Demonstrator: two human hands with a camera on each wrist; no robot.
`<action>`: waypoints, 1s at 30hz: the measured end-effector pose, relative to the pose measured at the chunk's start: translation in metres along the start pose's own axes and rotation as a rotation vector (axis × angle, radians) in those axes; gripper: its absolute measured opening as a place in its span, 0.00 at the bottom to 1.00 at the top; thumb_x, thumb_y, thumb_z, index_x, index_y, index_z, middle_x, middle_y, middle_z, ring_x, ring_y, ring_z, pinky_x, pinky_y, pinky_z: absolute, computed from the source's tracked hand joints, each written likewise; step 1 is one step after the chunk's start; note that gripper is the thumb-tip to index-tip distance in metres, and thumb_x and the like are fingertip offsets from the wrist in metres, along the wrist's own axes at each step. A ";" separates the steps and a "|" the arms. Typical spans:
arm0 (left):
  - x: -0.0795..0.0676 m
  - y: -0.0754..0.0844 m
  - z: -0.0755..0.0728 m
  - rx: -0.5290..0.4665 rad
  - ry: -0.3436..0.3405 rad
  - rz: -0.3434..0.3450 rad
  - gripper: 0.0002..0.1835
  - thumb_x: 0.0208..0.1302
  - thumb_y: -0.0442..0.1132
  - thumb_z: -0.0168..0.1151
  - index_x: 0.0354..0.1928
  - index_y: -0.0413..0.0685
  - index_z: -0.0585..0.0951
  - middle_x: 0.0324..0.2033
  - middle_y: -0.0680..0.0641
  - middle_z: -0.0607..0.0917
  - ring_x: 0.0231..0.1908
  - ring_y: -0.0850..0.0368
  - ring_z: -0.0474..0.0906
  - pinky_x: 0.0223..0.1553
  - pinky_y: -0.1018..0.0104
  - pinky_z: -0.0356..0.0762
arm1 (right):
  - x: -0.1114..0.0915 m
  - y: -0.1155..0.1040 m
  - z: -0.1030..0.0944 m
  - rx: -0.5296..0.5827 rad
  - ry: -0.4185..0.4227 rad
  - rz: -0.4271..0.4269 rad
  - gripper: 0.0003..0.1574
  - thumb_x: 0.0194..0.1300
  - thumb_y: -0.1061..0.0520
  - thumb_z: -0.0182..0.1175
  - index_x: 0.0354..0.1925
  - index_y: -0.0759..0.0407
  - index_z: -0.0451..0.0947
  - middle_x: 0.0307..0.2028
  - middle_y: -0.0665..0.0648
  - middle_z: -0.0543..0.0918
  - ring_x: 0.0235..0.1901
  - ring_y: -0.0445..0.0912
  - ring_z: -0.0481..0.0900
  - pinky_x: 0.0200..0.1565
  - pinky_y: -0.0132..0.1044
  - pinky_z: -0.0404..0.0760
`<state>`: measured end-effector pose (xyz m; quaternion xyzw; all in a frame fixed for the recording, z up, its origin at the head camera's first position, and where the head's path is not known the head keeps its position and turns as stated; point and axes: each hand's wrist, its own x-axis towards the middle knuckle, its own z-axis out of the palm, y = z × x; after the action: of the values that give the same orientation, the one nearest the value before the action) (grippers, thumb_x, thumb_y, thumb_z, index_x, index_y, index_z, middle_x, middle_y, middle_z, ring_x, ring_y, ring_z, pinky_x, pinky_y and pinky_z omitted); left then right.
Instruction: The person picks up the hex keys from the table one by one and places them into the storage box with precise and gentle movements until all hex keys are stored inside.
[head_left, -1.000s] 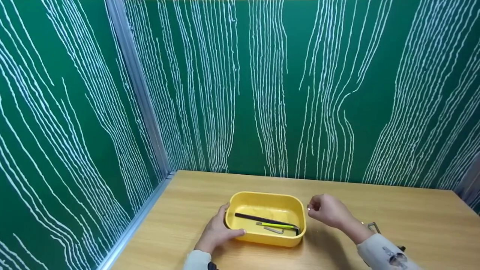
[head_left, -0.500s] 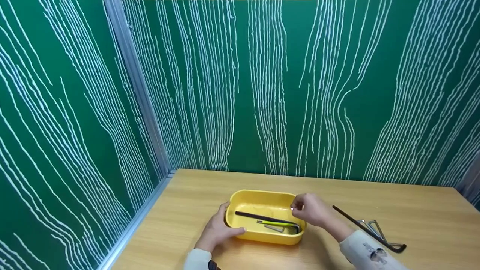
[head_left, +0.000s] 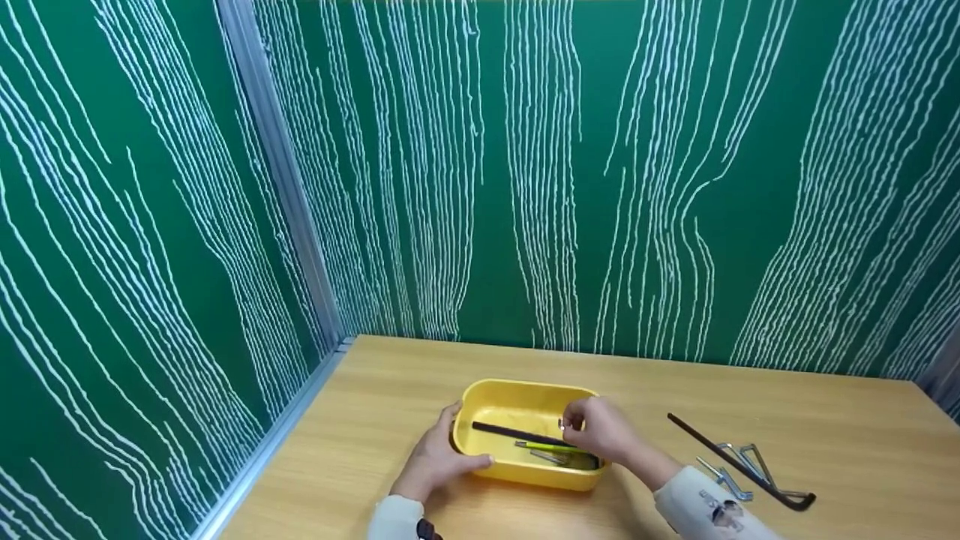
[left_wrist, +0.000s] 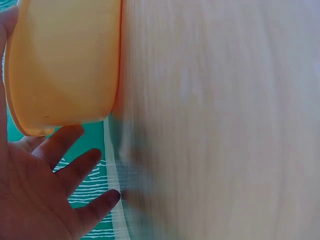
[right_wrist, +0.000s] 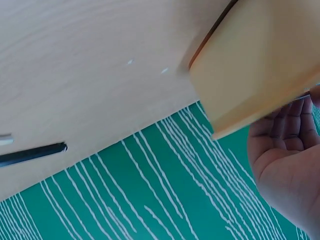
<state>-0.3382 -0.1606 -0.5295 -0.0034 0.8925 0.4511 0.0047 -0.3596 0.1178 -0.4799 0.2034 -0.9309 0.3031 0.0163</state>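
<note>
A yellow plastic box (head_left: 499, 414) stands on the table. My left hand (head_left: 437, 459) holds its left end, thumb over the front rim; in the left wrist view the other fingers are spread against the end wall. Inside lie a long black hex key (head_left: 510, 433), a yellow-green hex key (head_left: 551, 447) and a small silver hex key (head_left: 546, 457). Over the box's right part, my right hand (head_left: 604, 431) pinches a small, thin metal piece (head_left: 561, 424) with curled fingers. Most of that piece is hidden by the fingers, and I cannot tell its kind.
On the wooden table (head_left: 405, 367) to the right lie another long black hex key (head_left: 739, 461) and several silver hex keys (head_left: 756, 463). A green wall (head_left: 540, 225) with white wavy lines rises behind, and a similar green panel (head_left: 75, 375) stands at the left.
My right hand has moved left from beside the box to over its inside, carrying the small metal piece. The hex keys on the right have come into view from behind the sleeve.
</note>
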 end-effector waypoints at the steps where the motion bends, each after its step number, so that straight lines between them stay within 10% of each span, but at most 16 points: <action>1: 0.000 0.000 0.000 0.001 -0.001 -0.003 0.58 0.18 0.66 0.71 0.61 0.74 0.54 0.57 0.54 0.69 0.53 0.57 0.66 0.58 0.49 0.58 | 0.001 0.000 0.002 0.001 -0.006 -0.004 0.06 0.47 0.57 0.62 0.21 0.47 0.74 0.20 0.47 0.74 0.23 0.42 0.70 0.26 0.30 0.70; 30: -0.001 0.002 -0.003 0.044 0.006 0.016 0.57 0.22 0.64 0.71 0.62 0.73 0.54 0.57 0.54 0.69 0.53 0.57 0.66 0.57 0.51 0.60 | 0.011 -0.009 0.041 -0.163 -0.039 0.028 0.06 0.47 0.54 0.62 0.19 0.46 0.75 0.17 0.45 0.73 0.19 0.41 0.68 0.25 0.33 0.67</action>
<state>-0.3375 -0.1616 -0.5267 0.0025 0.9021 0.4315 -0.0018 -0.3627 0.0840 -0.5066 0.1941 -0.9554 0.2223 0.0106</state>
